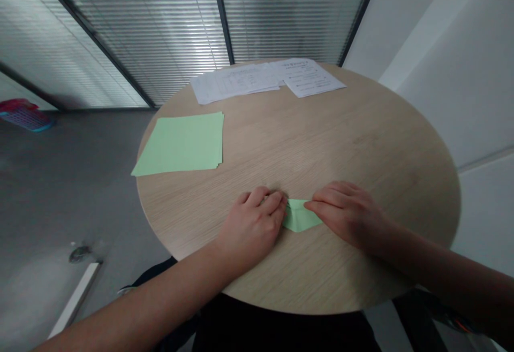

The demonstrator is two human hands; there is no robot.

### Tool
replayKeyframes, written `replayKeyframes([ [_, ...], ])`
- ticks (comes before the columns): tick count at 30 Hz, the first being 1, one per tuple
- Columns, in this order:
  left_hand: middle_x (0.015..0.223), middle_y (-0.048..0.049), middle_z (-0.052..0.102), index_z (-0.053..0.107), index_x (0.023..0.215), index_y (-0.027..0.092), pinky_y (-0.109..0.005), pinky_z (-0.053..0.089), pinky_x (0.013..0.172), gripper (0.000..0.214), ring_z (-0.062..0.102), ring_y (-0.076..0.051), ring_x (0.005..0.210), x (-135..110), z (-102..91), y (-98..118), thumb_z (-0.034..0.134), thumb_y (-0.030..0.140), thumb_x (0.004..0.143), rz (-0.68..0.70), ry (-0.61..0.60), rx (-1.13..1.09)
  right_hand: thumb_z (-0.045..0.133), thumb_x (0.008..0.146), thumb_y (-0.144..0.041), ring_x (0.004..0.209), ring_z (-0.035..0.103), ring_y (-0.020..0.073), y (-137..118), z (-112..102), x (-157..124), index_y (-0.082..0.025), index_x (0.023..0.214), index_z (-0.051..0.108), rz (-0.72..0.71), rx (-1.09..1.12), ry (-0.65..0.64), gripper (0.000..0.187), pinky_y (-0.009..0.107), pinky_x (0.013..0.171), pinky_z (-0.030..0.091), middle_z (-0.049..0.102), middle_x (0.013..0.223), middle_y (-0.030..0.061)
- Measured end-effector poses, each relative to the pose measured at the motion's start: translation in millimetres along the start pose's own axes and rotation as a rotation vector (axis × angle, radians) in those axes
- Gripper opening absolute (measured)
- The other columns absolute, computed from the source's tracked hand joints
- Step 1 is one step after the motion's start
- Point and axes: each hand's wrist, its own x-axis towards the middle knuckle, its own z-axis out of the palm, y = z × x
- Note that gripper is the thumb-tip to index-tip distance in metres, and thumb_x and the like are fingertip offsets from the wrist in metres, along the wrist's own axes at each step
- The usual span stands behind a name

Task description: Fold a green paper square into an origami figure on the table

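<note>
A small folded piece of green paper (297, 218) lies on the round wooden table (257, 143) near its front edge, with crease lines showing on its face. My left hand (259, 221) covers the paper's left end, its fingers bent and pressed down there. At the opposite end, my right hand (349, 213) has its fingers drawn together, thumb and forefinger pinching the paper's upper right edge. Both hands hide the paper's ends, so its full outline cannot be made out.
A stack of green sheets (184, 143) rests at the table's left edge, one corner overhanging. Printed white papers (241, 82) lie along the far edge. Behind stand windows with blinds (281, 15). On the floor at far left is a red and blue basket (28, 116).
</note>
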Motion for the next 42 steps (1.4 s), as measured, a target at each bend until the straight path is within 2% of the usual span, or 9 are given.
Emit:
replayKeyframes([
  [7, 0.118, -0.0067, 0.077, 0.073, 0.119, 0.013, -0.040, 0.053, 0.074, 0.027, 0.065, -0.026, 0.099, -0.7, 4.6, -0.1, 0.054, 0.027, 0.106, -0.008, 0.061, -0.033, 0.054, 0.101, -0.011, 0.082, 0.060, 0.0240, 0.3, 1.5, -0.6, -0.017, 0.101, 0.076, 0.007, -0.003, -0.016, 0.022, 0.039, 0.079, 0.044, 0.073, 0.091, 0.0073],
  [15, 0.121, -0.0064, 0.077, 0.072, 0.122, 0.012, -0.040, 0.052, 0.079, 0.026, 0.064, -0.027, 0.100, 0.4, 4.3, -1.6, 0.057, 0.025, 0.105, 0.010, 0.053, -0.058, 0.053, 0.099, -0.007, 0.085, 0.064, 0.0234, -0.6, 0.0, 0.0, -0.016, 0.104, 0.074, 0.027, 0.016, -0.044, 0.023, 0.039, 0.081, 0.046, 0.076, 0.100, 0.0084],
  [19, 0.124, -0.0066, 0.076, 0.070, 0.124, 0.012, -0.039, 0.051, 0.083, 0.025, 0.064, -0.026, 0.105, -0.6, 2.7, -3.7, 0.060, 0.023, 0.104, 0.082, 0.033, -0.089, 0.054, 0.099, -0.009, 0.087, 0.065, 0.0245, -0.8, 0.1, 0.3, -0.015, 0.104, 0.073, 0.032, 0.019, -0.050, 0.021, 0.039, 0.084, 0.047, 0.076, 0.099, 0.0093],
  [25, 0.124, -0.0064, 0.076, 0.070, 0.124, 0.013, -0.042, 0.049, 0.094, 0.025, 0.063, -0.027, 0.116, 0.9, 1.4, -3.8, 0.057, 0.022, 0.105, 0.089, 0.012, -0.114, 0.056, 0.098, -0.010, 0.088, 0.065, 0.0246, 0.2, 1.3, -0.3, -0.017, 0.103, 0.074, 0.062, 0.016, -0.069, 0.020, 0.040, 0.084, 0.049, 0.076, 0.099, 0.0088],
  [30, 0.123, -0.0056, 0.076, 0.071, 0.123, 0.015, -0.042, 0.049, 0.093, 0.023, 0.064, -0.029, 0.115, 2.5, 1.3, -3.8, 0.059, 0.024, 0.104, 0.094, 0.002, -0.118, 0.059, 0.097, -0.015, 0.089, 0.066, 0.0225, 2.5, 3.0, -1.6, -0.020, 0.100, 0.077, 0.121, 0.120, -0.006, 0.019, 0.039, 0.085, 0.052, 0.076, 0.099, 0.0073],
  [33, 0.120, -0.0063, 0.077, 0.070, 0.122, 0.015, -0.042, 0.049, 0.094, 0.024, 0.065, -0.028, 0.113, 4.5, 0.6, -3.3, 0.059, 0.025, 0.104, 0.096, -0.013, -0.111, 0.060, 0.099, -0.020, 0.093, 0.067, 0.0232, -0.1, 3.9, 0.1, -0.019, 0.109, 0.078, 0.149, 0.154, 0.046, 0.021, 0.040, 0.086, 0.054, 0.075, 0.105, 0.0092],
  [36, 0.117, -0.0066, 0.077, 0.070, 0.123, 0.014, -0.042, 0.049, 0.093, 0.024, 0.065, -0.027, 0.111, 5.6, -0.4, -2.2, 0.058, 0.024, 0.105, 0.099, -0.033, -0.106, 0.058, 0.101, -0.022, 0.097, 0.067, 0.0263, -5.1, 2.9, 2.9, -0.016, 0.117, 0.077, 0.120, 0.063, -0.005, 0.025, 0.044, 0.088, 0.053, 0.076, 0.112, 0.0122],
  [39, 0.121, -0.0065, 0.077, 0.070, 0.125, 0.015, -0.043, 0.047, 0.097, 0.025, 0.065, -0.027, 0.113, 2.3, -0.4, -1.0, 0.060, 0.023, 0.104, 0.081, -0.027, -0.104, 0.057, 0.102, -0.021, 0.093, 0.068, 0.0251, -7.3, -1.0, 2.1, -0.016, 0.114, 0.077, 0.106, 0.027, -0.062, 0.024, 0.044, 0.088, 0.052, 0.078, 0.112, 0.0109],
  [42, 0.126, -0.0046, 0.076, 0.071, 0.125, 0.019, -0.048, 0.045, 0.102, 0.024, 0.066, -0.028, 0.114, -4.9, 0.6, -0.4, 0.062, 0.022, 0.102, 0.023, 0.010, -0.108, 0.055, 0.102, -0.018, 0.094, 0.068, 0.0243, -6.1, -6.5, -4.3, -0.017, 0.110, 0.078, 0.135, 0.030, -0.062, 0.024, 0.043, 0.088, 0.053, 0.079, 0.113, 0.0095],
])
